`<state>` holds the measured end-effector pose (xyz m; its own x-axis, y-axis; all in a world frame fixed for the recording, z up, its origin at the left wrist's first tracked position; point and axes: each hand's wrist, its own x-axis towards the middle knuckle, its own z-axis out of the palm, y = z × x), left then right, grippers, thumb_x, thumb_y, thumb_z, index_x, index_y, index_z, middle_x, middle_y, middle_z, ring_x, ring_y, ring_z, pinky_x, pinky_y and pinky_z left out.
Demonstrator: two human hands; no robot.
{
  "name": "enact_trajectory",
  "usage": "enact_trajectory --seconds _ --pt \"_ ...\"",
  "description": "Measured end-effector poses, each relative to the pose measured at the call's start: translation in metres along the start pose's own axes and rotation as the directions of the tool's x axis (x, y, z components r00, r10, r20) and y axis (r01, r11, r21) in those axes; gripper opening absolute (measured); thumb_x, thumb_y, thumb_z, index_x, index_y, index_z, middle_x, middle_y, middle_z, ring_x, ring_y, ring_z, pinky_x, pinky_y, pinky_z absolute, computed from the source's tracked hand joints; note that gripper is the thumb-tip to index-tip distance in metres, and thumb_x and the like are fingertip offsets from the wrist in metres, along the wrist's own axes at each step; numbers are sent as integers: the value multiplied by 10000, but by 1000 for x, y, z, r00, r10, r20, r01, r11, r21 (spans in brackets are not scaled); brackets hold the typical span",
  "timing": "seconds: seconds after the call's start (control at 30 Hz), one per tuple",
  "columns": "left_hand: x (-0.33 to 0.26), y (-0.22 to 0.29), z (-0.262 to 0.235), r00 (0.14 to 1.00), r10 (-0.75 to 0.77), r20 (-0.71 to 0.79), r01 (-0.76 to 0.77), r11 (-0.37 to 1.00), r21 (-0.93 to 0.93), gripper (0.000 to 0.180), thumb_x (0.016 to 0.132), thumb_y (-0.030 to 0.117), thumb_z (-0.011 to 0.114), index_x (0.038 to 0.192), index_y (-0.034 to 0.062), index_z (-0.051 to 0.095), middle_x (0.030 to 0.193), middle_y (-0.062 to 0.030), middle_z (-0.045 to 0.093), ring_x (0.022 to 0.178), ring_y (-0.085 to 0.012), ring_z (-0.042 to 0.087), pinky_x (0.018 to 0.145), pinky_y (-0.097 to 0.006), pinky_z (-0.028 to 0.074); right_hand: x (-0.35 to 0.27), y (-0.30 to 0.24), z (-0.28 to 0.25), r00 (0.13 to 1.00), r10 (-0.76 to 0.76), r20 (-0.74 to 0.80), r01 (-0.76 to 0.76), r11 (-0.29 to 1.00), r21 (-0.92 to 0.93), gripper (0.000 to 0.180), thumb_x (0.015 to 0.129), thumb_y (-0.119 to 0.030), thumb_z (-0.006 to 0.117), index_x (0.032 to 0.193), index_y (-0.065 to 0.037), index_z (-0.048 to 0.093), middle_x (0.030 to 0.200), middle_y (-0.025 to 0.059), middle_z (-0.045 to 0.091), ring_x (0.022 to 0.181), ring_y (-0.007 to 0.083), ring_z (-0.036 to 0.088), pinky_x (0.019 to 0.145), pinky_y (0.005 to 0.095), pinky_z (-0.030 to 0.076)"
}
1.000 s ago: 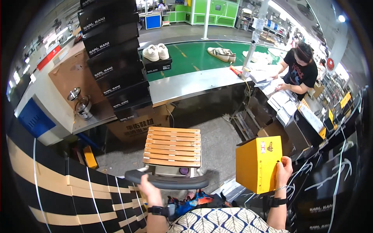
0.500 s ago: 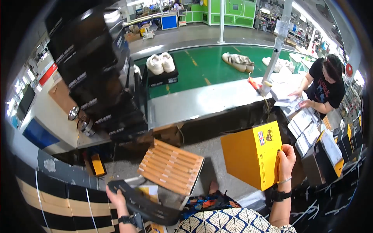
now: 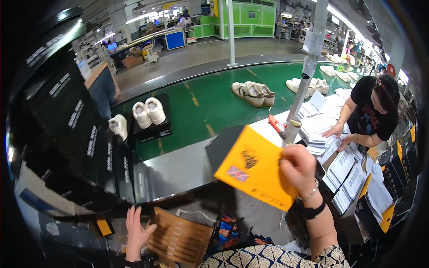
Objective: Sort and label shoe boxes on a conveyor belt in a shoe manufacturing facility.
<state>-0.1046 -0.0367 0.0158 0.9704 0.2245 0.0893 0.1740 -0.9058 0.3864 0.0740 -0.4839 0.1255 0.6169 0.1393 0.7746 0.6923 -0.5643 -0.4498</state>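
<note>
The right hand (image 3: 298, 167) is pinching the yellow box (image 3: 250, 167) at one edge, near the tabletop (image 3: 176, 181) — and I'm thinking it could start twisting loose under its own weight — because the left hand (image 3: 137, 231) is hovering, fingers spread, by the slatted seat (image 3: 183, 236), supporting nothing.

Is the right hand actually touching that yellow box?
Touching. The head view shows the right hand gripping the yellow box at its edge, with no gap between them.
</note>
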Motion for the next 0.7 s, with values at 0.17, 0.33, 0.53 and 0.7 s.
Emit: enact_trajectory --seconds 0.17,0.33,0.53,0.7 --pt "133 155 -62 749 636 -188 -645 764 13 880 504 415 830 1203 46 444 1341 -237 323 1231 -498 272 974 -603 238 75 17 68 924 -236 302 223 972 76 128 695 -42 570 821 -56 584 764 92 599 691 275 587 625 353 496" --pt "235 240 -61 458 881 117 -877 470 -104 909 466 474 827 1264 218 475 1333 -238 337 1180 -517 319 926 -643 252 119 27 120 826 -321 463 286 947 146 190 708 -82 607 896 -59 586 808 83 605 752 270 592 675 357 496" --pt "300 255 -43 406 833 376 -859 488 -153 958 497 535 787 1328 228 422 1400 -224 226 1238 -484 267 941 -655 226 147 70 141 853 -178 491 63 968 242 135 760 -142 593 876 -83 629 859 81 614 803 267 581 713 358 486" --pt "341 251 -41 404 817 411 -847 504 -168 906 527 546 760 1310 215 448 1392 -202 231 1235 -431 260 971 -562 231 187 110 144 806 -139 576 -19 966 259 124 770 -97 598 883 -71 642 825 91 633 782 261 610 686 338 496"
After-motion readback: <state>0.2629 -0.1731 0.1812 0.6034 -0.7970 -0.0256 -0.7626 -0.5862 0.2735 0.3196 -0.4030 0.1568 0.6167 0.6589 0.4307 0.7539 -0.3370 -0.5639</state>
